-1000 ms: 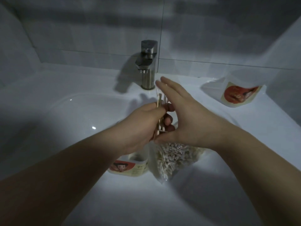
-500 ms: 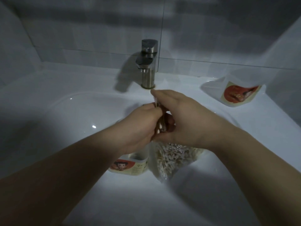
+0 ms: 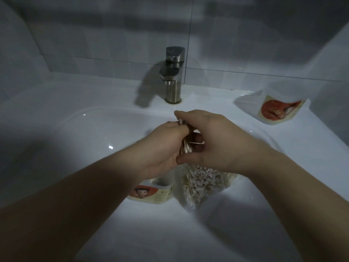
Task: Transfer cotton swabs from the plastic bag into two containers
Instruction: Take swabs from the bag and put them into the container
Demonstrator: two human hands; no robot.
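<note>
Head view: we see our left hand [image 3: 166,148] closed around a bundle of cotton swabs [image 3: 186,146], thin wooden sticks with white fluffy tips, while our right hand [image 3: 213,142] curls over them, fingers bent against the bundle. Below lies the clear, crinkly plastic bag [image 3: 200,184] packed with swabs, beside a container [image 3: 151,191] with a cartoon label. A second container [image 3: 273,110], orange-labelled, rests on the glossy white sink [image 3: 75,110] rim. We cannot read any writing.

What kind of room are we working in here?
Most likely a bathroom: a white sink basin with a metal faucet behind it, and tiled walls around the counter.
</note>
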